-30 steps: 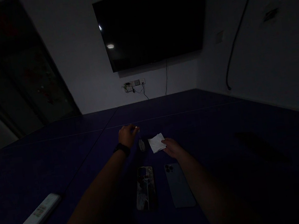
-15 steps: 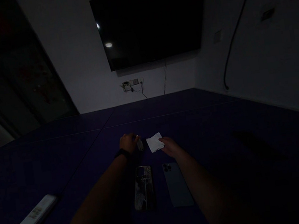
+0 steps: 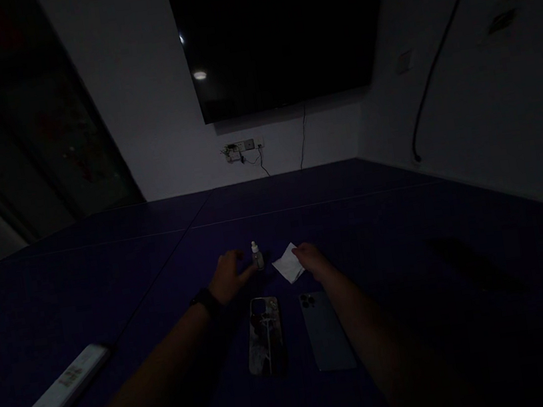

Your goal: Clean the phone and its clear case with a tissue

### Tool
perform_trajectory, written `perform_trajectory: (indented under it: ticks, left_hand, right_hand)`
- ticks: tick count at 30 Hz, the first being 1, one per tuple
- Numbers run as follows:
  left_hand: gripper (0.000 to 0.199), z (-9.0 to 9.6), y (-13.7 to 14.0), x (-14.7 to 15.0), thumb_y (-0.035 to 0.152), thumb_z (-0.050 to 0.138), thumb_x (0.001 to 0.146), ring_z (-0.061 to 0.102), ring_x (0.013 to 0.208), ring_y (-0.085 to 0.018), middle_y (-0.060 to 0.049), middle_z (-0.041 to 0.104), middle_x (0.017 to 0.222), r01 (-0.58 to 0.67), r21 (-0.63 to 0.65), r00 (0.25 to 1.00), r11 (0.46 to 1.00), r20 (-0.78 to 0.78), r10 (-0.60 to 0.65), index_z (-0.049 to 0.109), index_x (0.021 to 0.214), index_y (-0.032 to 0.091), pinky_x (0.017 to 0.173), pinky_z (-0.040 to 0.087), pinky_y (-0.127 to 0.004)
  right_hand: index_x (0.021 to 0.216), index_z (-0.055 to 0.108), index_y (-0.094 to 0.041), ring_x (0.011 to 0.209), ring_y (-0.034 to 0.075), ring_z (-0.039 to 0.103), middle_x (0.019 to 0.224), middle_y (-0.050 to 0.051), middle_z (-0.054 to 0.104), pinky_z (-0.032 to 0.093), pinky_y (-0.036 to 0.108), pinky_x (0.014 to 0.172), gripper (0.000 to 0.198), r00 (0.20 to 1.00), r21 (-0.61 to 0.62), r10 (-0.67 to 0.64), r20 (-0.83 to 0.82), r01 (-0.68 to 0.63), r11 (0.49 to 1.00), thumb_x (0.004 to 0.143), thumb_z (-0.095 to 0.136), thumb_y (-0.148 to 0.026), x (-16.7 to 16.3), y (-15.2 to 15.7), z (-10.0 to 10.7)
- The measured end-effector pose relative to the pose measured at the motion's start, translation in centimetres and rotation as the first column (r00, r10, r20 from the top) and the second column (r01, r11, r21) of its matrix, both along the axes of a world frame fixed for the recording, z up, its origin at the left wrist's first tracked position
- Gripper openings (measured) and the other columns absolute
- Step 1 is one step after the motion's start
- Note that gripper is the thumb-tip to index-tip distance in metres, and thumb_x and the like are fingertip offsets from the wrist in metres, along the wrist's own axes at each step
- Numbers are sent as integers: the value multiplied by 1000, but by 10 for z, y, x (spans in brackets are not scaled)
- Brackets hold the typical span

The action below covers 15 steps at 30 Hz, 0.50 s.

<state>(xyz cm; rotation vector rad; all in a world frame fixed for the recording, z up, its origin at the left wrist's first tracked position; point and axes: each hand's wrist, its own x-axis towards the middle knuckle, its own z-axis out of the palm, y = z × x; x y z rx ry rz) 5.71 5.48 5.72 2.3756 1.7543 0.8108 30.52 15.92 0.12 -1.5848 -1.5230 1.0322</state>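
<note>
My left hand (image 3: 232,275), with a dark band at the wrist, is beside a small clear dropper bottle (image 3: 258,259) with a white top. Its fingers are apart and hold nothing; the thumb points at the bottle's lower side. The bottle stands upright. In my right hand (image 3: 311,260) is a folded white tissue (image 3: 289,264), pinched at its right edge. Nearer to me lie a patterned phone case (image 3: 265,339) and, to its right, a blue-grey phone (image 3: 327,334) with its camera side up.
A white power strip (image 3: 56,399) with a cord lies at the left on the dark purple tabletop (image 3: 166,319). A large dark television (image 3: 283,33) hangs on the far wall, above sockets with cables (image 3: 246,146). A dim dark shape lies at the right.
My left hand has let go of the dropper bottle and drawn back to the left. The tissue in my right hand has turned and shifted slightly right.
</note>
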Motion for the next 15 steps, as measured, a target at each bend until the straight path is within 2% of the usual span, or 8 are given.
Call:
perform_trajectory:
  ticks: [3,6,11,13,15]
  left_hand:
    - [66,-20,-37,-14,70,55,88,56,120,-31,-13,61,129,182,-75,982,980,-38,-186,55,131,20,103,46,-48]
    - [103,-38,-60,-26,84,64,68,46,132,-40,-19,50,145,293,-136,951,946,-58,-303,43,145,19,111,36,-57]
    - [148,-61,-69,-35,93,65,49,19,147,-49,-27,19,162,398,-245,900,884,-82,-428,6,159,14,116,25,-63]
    - [154,-66,-70,-35,94,65,48,11,149,-50,-27,10,163,417,-265,887,869,-87,-453,-6,158,12,117,22,-64]
    - [155,-69,-72,-34,93,65,49,10,150,-49,-27,6,164,452,-253,870,855,-85,-486,-11,157,13,118,19,-64]
  right_hand:
    - [125,59,-18,106,24,63,127,10,61,55,44,88,33,988,-49,-12,152,20,999,97,62,-35,5,0,10]
    - [126,59,-17,106,24,63,126,10,60,55,45,88,34,966,-96,2,260,24,995,96,62,-35,11,-6,19]
    - [125,59,-17,105,25,64,125,10,61,56,44,87,34,926,-168,42,376,23,985,97,62,-36,24,-20,31]
    - [125,59,-17,105,24,64,125,10,61,56,44,87,34,910,-180,42,412,36,983,97,62,-35,27,-22,35]
    - [125,59,-17,105,24,64,125,10,61,56,44,87,34,896,-179,44,441,40,983,97,62,-35,28,-23,37]
